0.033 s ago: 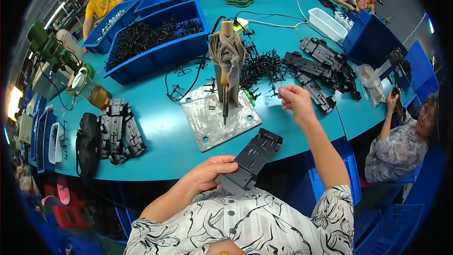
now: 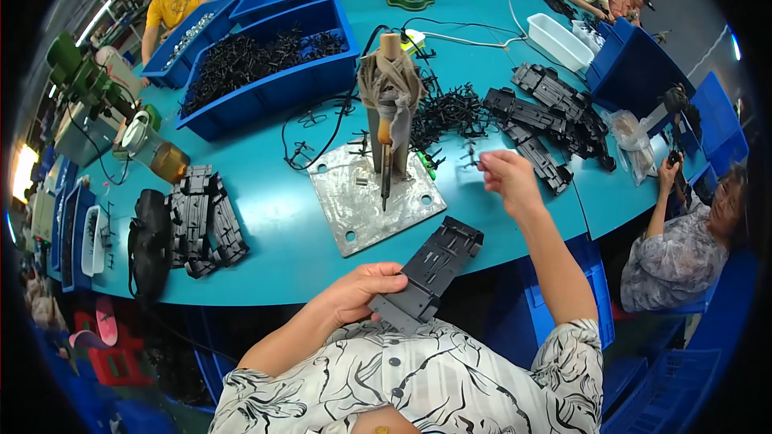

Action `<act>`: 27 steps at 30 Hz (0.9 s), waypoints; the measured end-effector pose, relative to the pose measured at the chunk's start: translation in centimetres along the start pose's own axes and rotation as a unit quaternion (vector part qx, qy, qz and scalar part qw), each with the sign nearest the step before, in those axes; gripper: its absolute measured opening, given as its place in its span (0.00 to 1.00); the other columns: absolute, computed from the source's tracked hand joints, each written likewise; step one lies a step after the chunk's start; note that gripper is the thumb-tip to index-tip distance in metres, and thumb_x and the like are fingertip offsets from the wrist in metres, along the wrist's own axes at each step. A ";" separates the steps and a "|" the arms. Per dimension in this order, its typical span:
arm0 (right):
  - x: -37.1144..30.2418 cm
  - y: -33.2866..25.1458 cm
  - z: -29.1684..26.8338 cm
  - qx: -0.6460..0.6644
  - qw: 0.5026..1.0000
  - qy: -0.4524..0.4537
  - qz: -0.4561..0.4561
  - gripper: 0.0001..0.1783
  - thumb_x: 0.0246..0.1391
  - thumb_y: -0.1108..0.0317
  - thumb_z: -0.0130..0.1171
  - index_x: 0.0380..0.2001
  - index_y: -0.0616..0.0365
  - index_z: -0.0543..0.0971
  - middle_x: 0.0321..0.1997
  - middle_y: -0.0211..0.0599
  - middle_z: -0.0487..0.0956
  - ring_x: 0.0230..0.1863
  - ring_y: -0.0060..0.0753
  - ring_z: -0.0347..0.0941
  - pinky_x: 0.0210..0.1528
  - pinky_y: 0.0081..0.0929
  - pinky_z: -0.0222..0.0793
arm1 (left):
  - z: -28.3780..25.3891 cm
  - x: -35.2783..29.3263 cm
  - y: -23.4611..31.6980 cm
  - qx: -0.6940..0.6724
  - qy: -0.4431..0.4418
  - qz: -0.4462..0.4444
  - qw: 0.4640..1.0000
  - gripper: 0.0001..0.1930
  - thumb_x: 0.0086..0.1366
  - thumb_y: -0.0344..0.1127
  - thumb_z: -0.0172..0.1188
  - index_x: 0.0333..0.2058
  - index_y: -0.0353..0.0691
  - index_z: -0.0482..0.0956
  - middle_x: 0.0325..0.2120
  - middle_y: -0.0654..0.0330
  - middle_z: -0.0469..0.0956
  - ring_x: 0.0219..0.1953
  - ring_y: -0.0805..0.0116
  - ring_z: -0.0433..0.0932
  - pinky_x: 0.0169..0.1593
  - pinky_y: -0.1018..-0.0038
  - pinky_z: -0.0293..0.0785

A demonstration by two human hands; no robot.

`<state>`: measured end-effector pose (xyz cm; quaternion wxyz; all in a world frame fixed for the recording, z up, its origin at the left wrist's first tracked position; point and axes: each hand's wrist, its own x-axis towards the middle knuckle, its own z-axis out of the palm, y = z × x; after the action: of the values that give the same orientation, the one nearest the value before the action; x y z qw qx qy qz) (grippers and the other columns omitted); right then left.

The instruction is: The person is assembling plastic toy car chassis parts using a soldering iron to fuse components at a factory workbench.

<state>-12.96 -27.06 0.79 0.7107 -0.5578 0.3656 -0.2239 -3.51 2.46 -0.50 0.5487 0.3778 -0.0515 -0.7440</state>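
Observation:
My left hand [image 2: 359, 292] is closed on a black plastic chassis tray [image 2: 438, 264], thumb on top, holding it tilted in front of my shirt. Farther right, my right hand [image 2: 513, 182] pinches a small black branched plastic part [image 2: 471, 156] by one end, raised over the table. Between and beyond my hands stands a soldering-iron-like tool [image 2: 385, 169], tip down, on a cloth-wrapped post [image 2: 392, 84] above a metal base plate [image 2: 378, 223]. Just past my right fingers lies a loose pile of black branched parts [image 2: 452, 115].
Black chassis trays lie stacked at the right [image 2: 537, 124] and left [image 2: 199, 221]. A blue bin [image 2: 265, 102] of black parts stands at the far left. A jar [image 2: 161, 154] of amber liquid and a black cable [image 2: 285, 141] are on the teal table [image 2: 277, 273]. Other people sit around it.
My right hand has shifted slightly to the right and toward me, still pinching the small black part. The chassis tray and my left hand are almost unmoved.

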 end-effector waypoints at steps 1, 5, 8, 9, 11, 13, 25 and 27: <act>-1.0 0.4 -0.4 0.026 0.999 0.006 0.019 0.07 0.51 0.70 0.59 0.33 0.62 0.77 0.26 0.30 0.76 0.22 0.18 0.68 0.22 0.17 0.65 | -0.1 0.1 -0.7 0.005 0.011 0.002 1.000 0.14 0.60 0.37 0.60 0.42 0.39 0.74 0.34 0.59 0.80 0.24 0.74 0.78 0.13 0.81 0.62; -2.6 3.3 -3.3 0.059 0.996 0.014 0.066 0.09 0.54 0.72 0.55 0.37 0.64 0.76 0.33 0.37 0.79 0.25 0.20 0.70 0.22 0.18 0.67 | -0.3 1.8 -1.1 0.048 0.051 0.003 0.998 0.14 0.61 0.42 0.59 0.42 0.40 0.75 0.31 0.65 0.78 0.25 0.75 0.76 0.19 0.76 0.69; -5.6 2.8 -2.7 -0.087 0.996 0.013 0.027 0.14 0.54 0.70 0.56 0.42 0.66 0.77 0.34 0.38 0.80 0.26 0.22 0.72 0.23 0.18 0.68 | 0.0 2.1 -1.3 0.066 0.048 -0.014 0.997 0.13 0.61 0.40 0.59 0.41 0.41 0.75 0.29 0.67 0.75 0.21 0.77 0.72 0.21 0.76 0.73; -6.1 2.8 -2.7 -0.093 0.995 -0.004 0.022 0.14 0.54 0.70 0.56 0.42 0.66 0.77 0.34 0.38 0.80 0.26 0.22 0.72 0.23 0.18 0.68 | -0.6 2.6 -2.1 0.082 0.032 -0.005 0.996 0.13 0.61 0.40 0.60 0.41 0.41 0.75 0.28 0.67 0.74 0.21 0.78 0.70 0.21 0.76 0.73; -6.5 2.9 -3.0 -0.241 0.967 -0.036 -0.078 0.13 0.54 0.70 0.55 0.40 0.67 0.78 0.32 0.37 0.80 0.25 0.23 0.73 0.23 0.17 0.67 | -0.8 3.3 -2.9 0.057 0.035 0.015 0.998 0.13 0.61 0.40 0.60 0.42 0.40 0.75 0.28 0.68 0.73 0.20 0.78 0.69 0.21 0.76 0.73; -6.5 2.5 -3.2 -0.282 0.955 -0.031 -0.083 0.10 0.53 0.71 0.56 0.36 0.66 0.79 0.29 0.39 0.80 0.24 0.26 0.73 0.24 0.19 0.67 | -0.6 3.5 -2.9 0.039 0.026 0.017 0.999 0.14 0.60 0.39 0.60 0.42 0.40 0.75 0.28 0.68 0.72 0.20 0.78 0.68 0.21 0.75 0.72; -2.5 3.1 -3.4 -0.517 0.724 -0.014 -0.458 0.08 0.41 0.77 0.61 0.29 0.56 0.80 0.30 0.40 0.77 0.33 0.43 0.75 0.33 0.33 0.71 | 0.1 1.7 -0.9 0.038 0.058 0.039 0.997 0.09 0.62 0.30 0.57 0.40 0.34 0.76 0.34 0.60 0.79 0.36 0.73 0.77 0.41 0.77 0.74; -3.8 3.4 -4.0 -0.509 0.733 0.014 -0.451 0.08 0.41 0.77 0.62 0.29 0.57 0.80 0.29 0.39 0.77 0.31 0.41 0.74 0.31 0.32 0.70 | 0.6 1.7 -1.0 0.047 0.068 0.024 0.996 0.10 0.62 0.30 0.56 0.41 0.33 0.75 0.35 0.60 0.79 0.36 0.74 0.77 0.41 0.77 0.74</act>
<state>-18.74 -25.93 -1.89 0.1307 -0.9326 0.1403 -0.3059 -4.91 1.16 -1.45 0.5503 0.4511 -0.0581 -0.7003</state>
